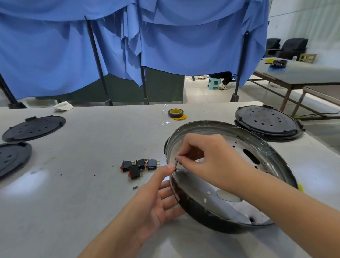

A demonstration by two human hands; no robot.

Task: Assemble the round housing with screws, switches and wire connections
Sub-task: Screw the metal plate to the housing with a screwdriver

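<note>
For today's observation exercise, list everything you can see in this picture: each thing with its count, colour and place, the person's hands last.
round housing: 1, black outside, silvery inside, tilted, right of centre
rocker switches: 4, black and red, table centre
tape roll: 1, black and yellow, behind housing
black covers: 2 left, a stack far right
white rag: 1, far table edge
blue curtain: background
left hand: steadies housing's rim
right hand: pinches small part at the wall

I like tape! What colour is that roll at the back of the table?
The tape roll is black outside with a yellow inner ring, seen in the head view.
</note>
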